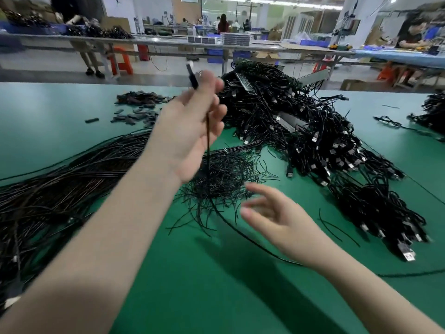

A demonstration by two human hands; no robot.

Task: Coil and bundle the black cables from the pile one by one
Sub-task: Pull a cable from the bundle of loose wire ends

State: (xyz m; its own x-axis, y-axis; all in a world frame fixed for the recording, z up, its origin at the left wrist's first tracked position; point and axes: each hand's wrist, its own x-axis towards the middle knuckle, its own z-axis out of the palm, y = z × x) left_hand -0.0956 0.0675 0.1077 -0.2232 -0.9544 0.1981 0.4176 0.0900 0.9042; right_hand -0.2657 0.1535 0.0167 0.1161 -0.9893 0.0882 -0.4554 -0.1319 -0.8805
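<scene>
The left hand [192, 131] is lifted above the green table [216, 285], pinching one black cable [208, 136] near its connector end between thumb and fingertips; the connector is sticking up past the fingers and the cord is hanging straight down across the palm. Below the hand the cord is running into a loose tangle of short black ties [216, 182], then appears to be trailing toward the right wrist, though motion blur is making that path hard to follow. The right hand [272, 218] is hovering low over the table just right of the tangle, fingers spread and relaxed, holding nothing. A long sheaf of straight black cables [72, 184] is lying to the left, reaching the table's near-left edge. A big pile of cables with USB plugs [325, 145] is sitting to the right, well behind the right hand. Small dark pieces [139, 102] are lying scattered at the far left.
</scene>
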